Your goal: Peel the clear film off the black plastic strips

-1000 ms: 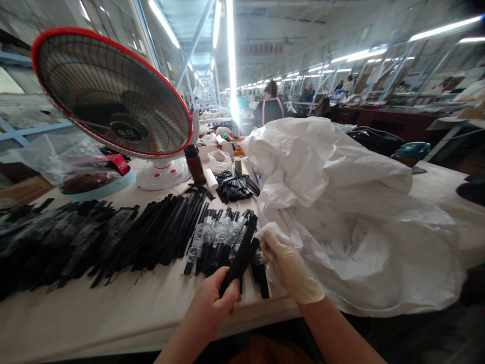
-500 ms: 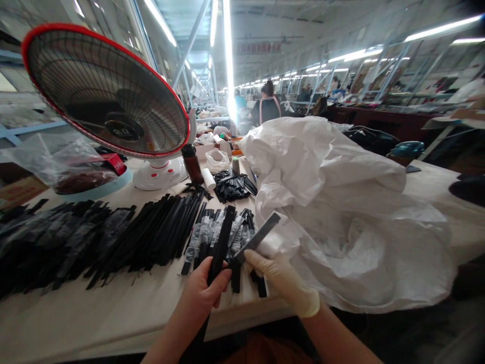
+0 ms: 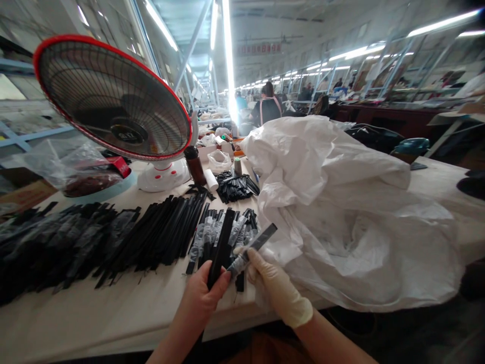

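My bare left hand [image 3: 202,296] grips a long black strip [image 3: 222,245] that stands tilted up over the table's near edge. My right hand [image 3: 275,290], in a cream glove, pinches a second black strip in a clear plastic sleeve [image 3: 253,247], angled up to the right, its lower end touching the left-hand strip. Just behind both hands lies a small pile of sleeved black strips [image 3: 217,232]. To the left, rows of bare black strips [image 3: 159,235] spread across the table [image 3: 113,313].
A large crumpled white sack [image 3: 341,212] covers the table's right half. A red-rimmed fan [image 3: 113,98] stands at the back left, with a brown bottle [image 3: 195,164], a bundle of short black pieces [image 3: 237,187] and a plastic bag [image 3: 71,164] near it. A person [image 3: 269,103] works far behind.
One second ago both hands held one bundle of strips together. Since then the right hand has drawn off a sleeved strip and now holds it angled beside the strip in the left hand.
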A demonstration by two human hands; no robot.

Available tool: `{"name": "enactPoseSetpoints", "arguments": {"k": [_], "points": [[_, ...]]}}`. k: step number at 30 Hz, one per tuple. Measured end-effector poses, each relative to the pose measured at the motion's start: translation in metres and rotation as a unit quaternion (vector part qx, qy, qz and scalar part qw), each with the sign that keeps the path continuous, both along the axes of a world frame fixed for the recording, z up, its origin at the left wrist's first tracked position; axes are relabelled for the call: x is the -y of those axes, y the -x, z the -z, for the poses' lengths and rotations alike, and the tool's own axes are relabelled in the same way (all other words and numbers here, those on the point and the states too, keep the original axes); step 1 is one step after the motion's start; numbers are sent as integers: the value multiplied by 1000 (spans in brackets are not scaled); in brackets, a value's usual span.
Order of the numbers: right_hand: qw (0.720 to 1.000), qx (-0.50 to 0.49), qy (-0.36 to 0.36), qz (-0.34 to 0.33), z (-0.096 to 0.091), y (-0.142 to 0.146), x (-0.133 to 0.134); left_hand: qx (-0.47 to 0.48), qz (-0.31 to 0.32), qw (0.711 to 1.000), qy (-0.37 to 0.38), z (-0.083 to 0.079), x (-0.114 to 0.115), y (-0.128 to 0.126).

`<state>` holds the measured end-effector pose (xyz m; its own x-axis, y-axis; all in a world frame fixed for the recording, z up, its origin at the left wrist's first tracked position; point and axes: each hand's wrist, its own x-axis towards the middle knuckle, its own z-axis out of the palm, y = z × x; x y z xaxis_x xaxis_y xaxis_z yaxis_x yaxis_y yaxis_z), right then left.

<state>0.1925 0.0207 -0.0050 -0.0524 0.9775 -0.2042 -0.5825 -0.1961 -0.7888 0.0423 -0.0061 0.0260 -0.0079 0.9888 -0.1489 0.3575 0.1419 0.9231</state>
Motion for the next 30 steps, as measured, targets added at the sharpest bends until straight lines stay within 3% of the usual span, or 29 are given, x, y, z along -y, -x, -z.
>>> {"name": "enactPoseSetpoints", "arguments": {"k": [2,6,9,13,15,18,21,30], "points": [[999,-40,-2,21,-3,-6,-3,-13,7,1000,1,1,3,3],[995,-73,65,26,0,-1,-4,-37,-5,999,-34,6,7,3],[996,-57,65,23,6,2,-3,-142,4,986,-92,5,-4,14],[993,-88,73,26,5,-15,-18,-423,-49,898,-112,4,-39,37],[992,-106,66,-3,4,-21,-26,-476,-63,871,-108,9,-59,38],[996,-86,27,-25,4,-25,-29,-477,-36,873,-98,21,-80,26],[996,-81,20,-31,3,-29,-28,-465,-1,882,-83,23,-82,17],[976,-201,39,-73,-2,-31,-33,-405,21,910,-82,-7,-62,33]]}}
